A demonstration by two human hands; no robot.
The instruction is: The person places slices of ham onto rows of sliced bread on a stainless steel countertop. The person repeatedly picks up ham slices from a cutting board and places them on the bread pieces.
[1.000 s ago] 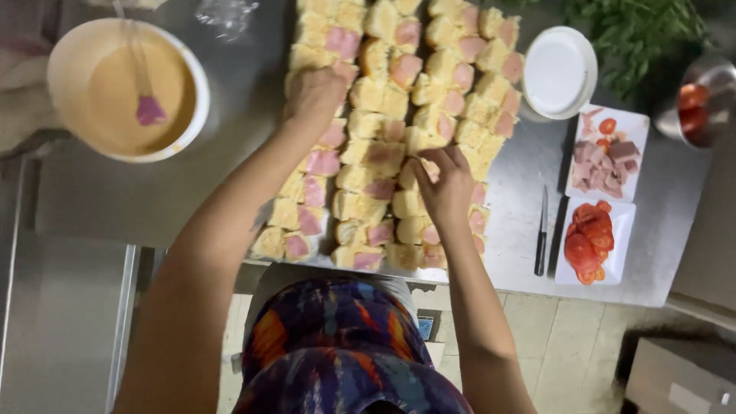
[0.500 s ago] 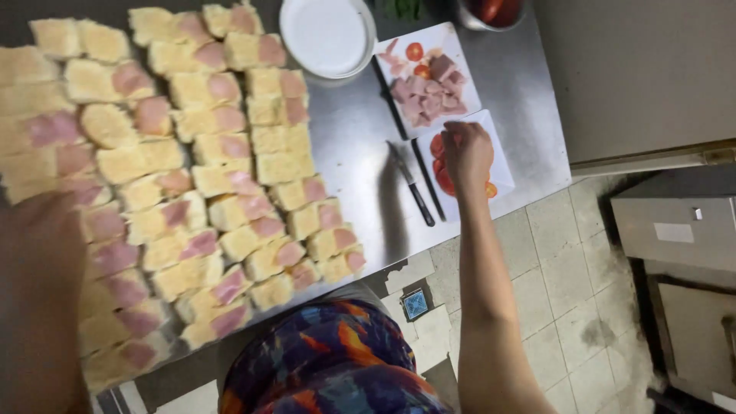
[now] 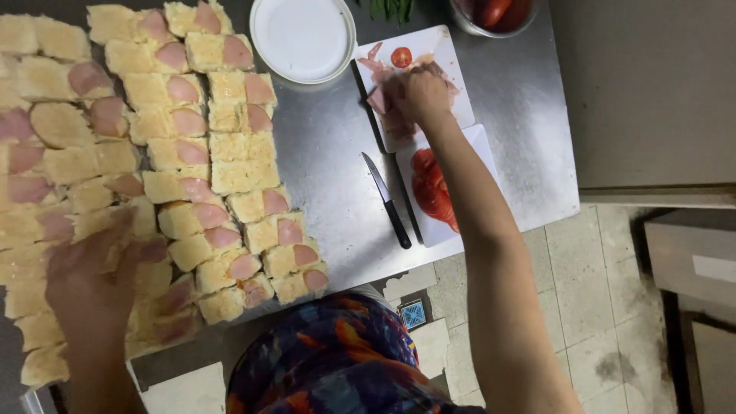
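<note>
Rows of small bread squares (image 3: 176,161), most topped with a pink slice of meat, cover the left half of a steel table (image 3: 330,153). My left hand (image 3: 88,280) hovers blurred over the near-left squares with fingers spread, holding nothing. My right hand (image 3: 418,92) reaches to the far right onto a white board (image 3: 452,54) with pink meat pieces and a tomato slice; its fingers curl over the meat pieces (image 3: 379,98). Whether it grips one is not clear.
A second white board with tomato slices (image 3: 431,188) lies under my right forearm. A black-handled knife (image 3: 387,201) lies beside it. An empty white plate (image 3: 303,37) sits at the back, a bowl of tomatoes (image 3: 494,11) at the far right. Tiled floor lies beyond the table's right edge.
My right hand has moved from the tomato board farther back onto the meat board. The left hand stays over the near-left bread squares. The view has shifted slightly.
</note>
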